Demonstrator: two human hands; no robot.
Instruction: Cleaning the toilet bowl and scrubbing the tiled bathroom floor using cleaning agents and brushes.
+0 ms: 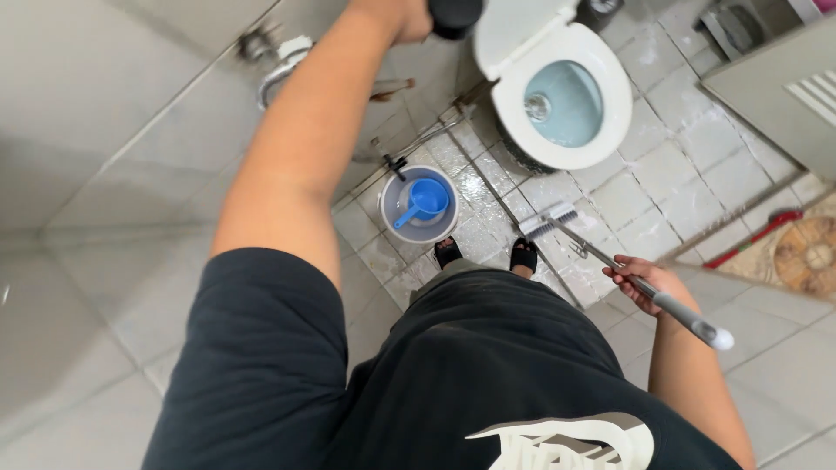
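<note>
My right hand [643,280] is curled fully closed around the long metal handle of a scrubbing brush [550,221], gripping it a little below the handle's white end cap. The handle slants down and away from me, and the white bristled head rests on the wet tiled floor [662,187], just in front of my right foot and near the base of the toilet [557,96].

My left hand [409,17] is stretched out high at the top edge of the view, closed on a dark cylindrical object [455,16]; most of that object is cut off, so I cannot tell what it is. My left arm runs along the tiled wall [104,113], above a wall tap [274,57] with a coiled hose.

The toilet stands toward the far side of the floor with its white seat down, lid up, and water showing in the bowl. A grey bucket [392,209] sits on the floor just beside my left foot, close to the wall, with a blue dipper [423,202] lying inside it. My feet are in black sandals [523,254]. At the right edge of the floor, past a raised threshold, lies a patterned mat [805,252] with a red-handled tool [758,237] beside it.
</note>
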